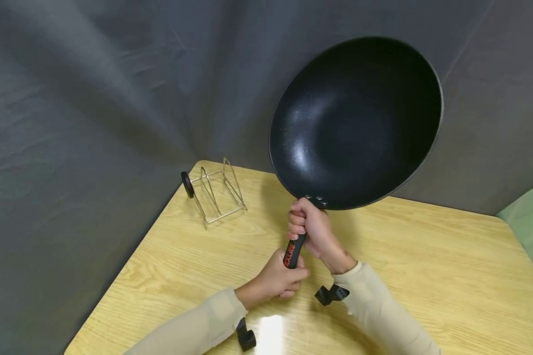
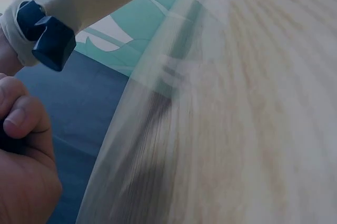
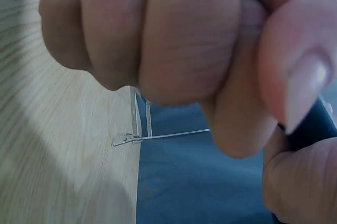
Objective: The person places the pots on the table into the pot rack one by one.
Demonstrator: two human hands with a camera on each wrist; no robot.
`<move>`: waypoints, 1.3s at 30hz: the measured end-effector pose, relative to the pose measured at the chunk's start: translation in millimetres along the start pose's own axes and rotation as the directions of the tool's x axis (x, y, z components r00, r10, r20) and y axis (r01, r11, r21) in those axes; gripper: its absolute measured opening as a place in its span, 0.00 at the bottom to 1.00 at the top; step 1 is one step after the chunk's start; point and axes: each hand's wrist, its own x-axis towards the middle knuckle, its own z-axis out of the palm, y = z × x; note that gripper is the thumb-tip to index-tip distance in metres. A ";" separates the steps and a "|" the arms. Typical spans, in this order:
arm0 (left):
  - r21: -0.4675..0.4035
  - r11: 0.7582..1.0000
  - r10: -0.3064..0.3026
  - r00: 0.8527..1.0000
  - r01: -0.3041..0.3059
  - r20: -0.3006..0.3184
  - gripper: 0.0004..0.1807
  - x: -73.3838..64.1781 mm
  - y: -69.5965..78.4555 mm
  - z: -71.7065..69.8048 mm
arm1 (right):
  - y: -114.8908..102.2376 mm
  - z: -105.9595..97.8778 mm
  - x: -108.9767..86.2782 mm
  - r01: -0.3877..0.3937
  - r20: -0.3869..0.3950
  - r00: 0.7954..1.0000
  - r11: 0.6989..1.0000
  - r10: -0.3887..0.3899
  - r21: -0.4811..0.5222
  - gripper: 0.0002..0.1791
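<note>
A large black wok (image 1: 360,123) is raised over the back of the table, its dark inside facing me and its rim tilted up. My right hand (image 1: 314,228) grips the wok's black handle just below the two rivets. Lower down, my left hand (image 1: 282,276) is wrapped round the handle's end, thumb across it. Red lettering shows on the handle (image 1: 291,252) between both hands. In the right wrist view, curled fingers (image 3: 184,34) fill the top, with part of the black handle (image 3: 313,126) at the right. The left wrist view catches only the edge of the left hand (image 2: 26,155).
A metal wire rack (image 1: 219,192) with a black round piece (image 1: 187,185) on its side stands at the table's back left corner. Dark grey cloth (image 1: 93,123) hangs behind and left of the wooden table (image 1: 426,266). Green patterned fabric (image 1: 530,227) lies beyond the right edge.
</note>
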 end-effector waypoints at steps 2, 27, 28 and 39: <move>-0.017 1.000 -0.002 1.000 0.002 0.007 0.11 -0.8 -0.8 -0.7 | 0.4 2.1 1.8 -0.013 0.012 1.000 1.000 0.014 -0.028 0.21; -0.067 0.995 0.067 0.998 -0.068 -0.018 0.23 -10.7 -0.8 -11.4 | 8.8 38.5 17.1 0.001 0.045 0.999 0.934 0.016 -0.356 0.19; -0.075 0.995 0.069 0.997 -0.070 -0.015 0.23 -11.4 -0.7 -12.3 | 9.5 39.3 17.6 0.006 0.052 0.999 0.931 0.015 -0.366 0.19; -0.134 0.983 0.129 0.992 -0.128 -0.003 0.20 -17.0 -0.3 -17.2 | 12.7 50.1 21.6 0.047 0.084 0.996 0.872 -0.007 -0.488 0.19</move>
